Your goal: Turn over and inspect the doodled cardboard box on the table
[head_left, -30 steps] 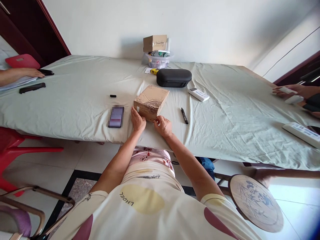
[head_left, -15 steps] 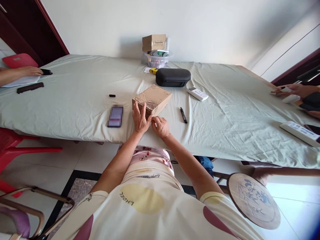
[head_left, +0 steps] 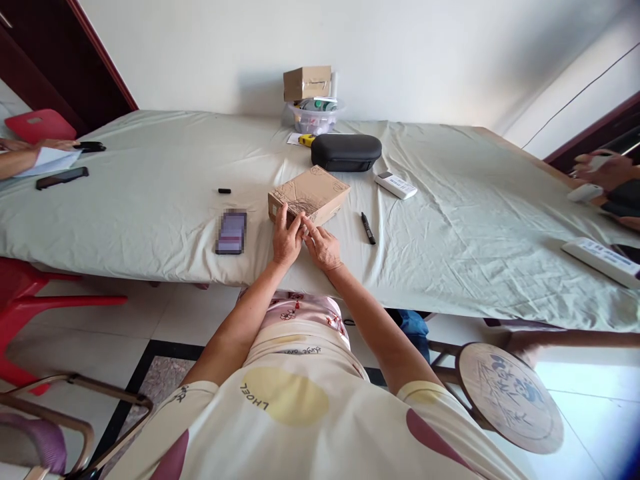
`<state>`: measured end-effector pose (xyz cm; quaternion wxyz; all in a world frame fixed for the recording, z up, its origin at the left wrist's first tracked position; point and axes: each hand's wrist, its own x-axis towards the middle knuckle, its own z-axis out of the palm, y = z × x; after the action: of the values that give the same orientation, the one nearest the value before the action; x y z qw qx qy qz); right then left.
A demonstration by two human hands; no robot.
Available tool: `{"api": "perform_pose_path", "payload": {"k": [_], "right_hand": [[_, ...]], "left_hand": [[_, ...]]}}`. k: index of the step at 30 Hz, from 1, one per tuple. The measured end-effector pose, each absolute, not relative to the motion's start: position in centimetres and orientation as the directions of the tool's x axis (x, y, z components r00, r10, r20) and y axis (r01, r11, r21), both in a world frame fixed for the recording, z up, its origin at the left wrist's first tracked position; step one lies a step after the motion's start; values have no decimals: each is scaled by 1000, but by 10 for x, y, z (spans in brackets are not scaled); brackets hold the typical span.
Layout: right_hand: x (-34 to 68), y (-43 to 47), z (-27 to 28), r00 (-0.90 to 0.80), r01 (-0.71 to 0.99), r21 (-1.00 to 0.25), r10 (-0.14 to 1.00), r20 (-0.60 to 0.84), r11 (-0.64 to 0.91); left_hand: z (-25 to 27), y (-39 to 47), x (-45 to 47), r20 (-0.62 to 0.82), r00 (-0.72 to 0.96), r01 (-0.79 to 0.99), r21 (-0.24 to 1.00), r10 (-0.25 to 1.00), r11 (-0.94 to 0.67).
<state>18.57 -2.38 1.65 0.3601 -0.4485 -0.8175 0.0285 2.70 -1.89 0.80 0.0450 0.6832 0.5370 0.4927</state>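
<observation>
A closed cardboard box with dark printed line patterns lies on the cloth-covered table in front of me. My left hand touches its near side, with fingers stretched apart over the front edge. At the near corner, my right hand meets the left fingertips. Its index finger points out along the box while the other fingers bend; the thumb is partly hidden. A black marker lies to the right of the box, uncapped. Its black cap lies on the left, above a phone with a blurred screen.
Behind the box sit a black zip case, a yellow-and-black item and a plastic basket carrying another box. A white device lies right of the case. Other people's hands are at both table ends. A round stool stands below right.
The box has shifted slightly right and away from me. My right index finger has stretched out from a curled position, and my left fingers have drawn closer to the near corner.
</observation>
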Motion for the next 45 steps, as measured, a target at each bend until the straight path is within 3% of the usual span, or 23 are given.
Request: {"api": "perform_pose_path", "payload": {"k": [4, 12, 16, 23, 30, 35, 45], "right_hand": [[190, -21, 16, -296, 716, -397, 765, 572, 574], [219, 0, 7, 79, 717, -593, 803, 591, 366], [231, 8, 4, 171, 690, -643, 788, 591, 332], [233, 11, 3, 214, 626, -723, 827, 520, 292], [234, 18, -4, 239, 616, -746, 841, 485, 255], [236, 21, -6, 286, 595, -779, 853, 437, 199], [233, 14, -4, 287, 730, -682, 887, 361, 41]], "left_hand": [[6, -19, 26, 641, -57, 684, 583, 765, -438], [9, -24, 19, 644, -17, 643, 593, 765, -484], [11, -24, 16, 618, -47, 625, 631, 785, -459], [13, -24, 12, 606, -81, 623, 651, 792, -434], [0, -16, 10, 717, -134, 585, 615, 684, -529], [-3, -13, 7, 722, -210, 569, 639, 659, -518], [0, -12, 1, 645, -337, 494, 741, 686, -455]]}}
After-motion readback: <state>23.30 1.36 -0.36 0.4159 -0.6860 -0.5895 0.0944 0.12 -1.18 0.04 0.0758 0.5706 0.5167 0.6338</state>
